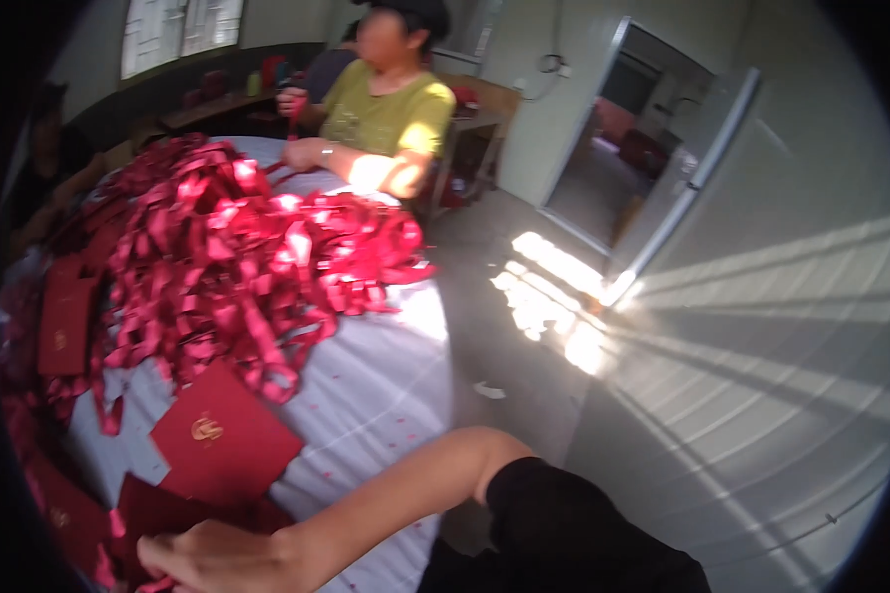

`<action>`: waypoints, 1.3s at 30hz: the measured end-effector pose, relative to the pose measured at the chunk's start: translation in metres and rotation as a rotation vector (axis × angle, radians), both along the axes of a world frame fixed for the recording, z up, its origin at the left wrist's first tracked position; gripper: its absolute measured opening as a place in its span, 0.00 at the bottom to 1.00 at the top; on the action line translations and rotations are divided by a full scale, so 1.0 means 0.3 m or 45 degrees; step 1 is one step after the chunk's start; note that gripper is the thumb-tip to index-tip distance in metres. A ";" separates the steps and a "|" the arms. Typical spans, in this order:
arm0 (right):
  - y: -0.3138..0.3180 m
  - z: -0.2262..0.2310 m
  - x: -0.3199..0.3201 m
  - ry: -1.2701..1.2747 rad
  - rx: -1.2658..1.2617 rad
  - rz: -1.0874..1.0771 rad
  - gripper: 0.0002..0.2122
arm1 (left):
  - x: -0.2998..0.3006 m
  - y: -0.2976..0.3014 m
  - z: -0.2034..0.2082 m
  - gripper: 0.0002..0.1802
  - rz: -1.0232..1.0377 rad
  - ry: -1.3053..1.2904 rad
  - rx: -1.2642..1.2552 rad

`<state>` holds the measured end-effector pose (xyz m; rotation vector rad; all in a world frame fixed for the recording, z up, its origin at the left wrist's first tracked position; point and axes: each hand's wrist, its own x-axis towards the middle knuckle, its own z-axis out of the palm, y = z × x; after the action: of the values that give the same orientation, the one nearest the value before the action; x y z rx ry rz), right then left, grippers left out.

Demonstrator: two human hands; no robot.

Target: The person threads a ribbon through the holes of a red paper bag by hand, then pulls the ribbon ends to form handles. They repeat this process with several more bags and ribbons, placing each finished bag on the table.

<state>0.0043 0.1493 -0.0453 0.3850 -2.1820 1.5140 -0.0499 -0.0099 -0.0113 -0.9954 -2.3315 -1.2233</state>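
My right hand [208, 558] reaches across to the left at the bottom edge, the bare forearm coming out of a black sleeve [564, 534]. Its fingers are curled on a strand of red ribbon [153, 583], over dark red folded cards [158, 509]. A brighter red card with a gold emblem [222, 440] lies just above the hand on the white tablecloth [376, 385]. A big heap of red ribbon loops [237, 257] covers the middle of the round table. My left hand is out of view.
A person in a yellow-green shirt [386, 114] sits at the far side handling ribbon. More red cards [64, 321] lie at the left. Another person [44, 168] sits far left. An open door [682, 178] and sunlit grey floor [554, 306] are to the right.
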 end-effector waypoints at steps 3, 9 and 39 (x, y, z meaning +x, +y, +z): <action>0.076 0.049 0.012 -0.102 0.014 0.043 0.11 | -0.029 0.008 -0.015 0.09 0.024 0.005 -0.016; 0.177 0.125 0.002 0.126 0.149 -0.075 0.07 | -0.040 -0.019 0.009 0.06 -0.027 0.195 0.022; 0.184 0.117 -0.001 -0.277 -0.269 0.066 0.07 | -0.074 0.029 -0.029 0.03 -0.021 0.201 0.181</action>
<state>0.0039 0.2046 -0.0103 0.2177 -2.1556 1.8711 -0.0719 -0.0013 -0.0200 -1.0252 -2.0899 -1.2490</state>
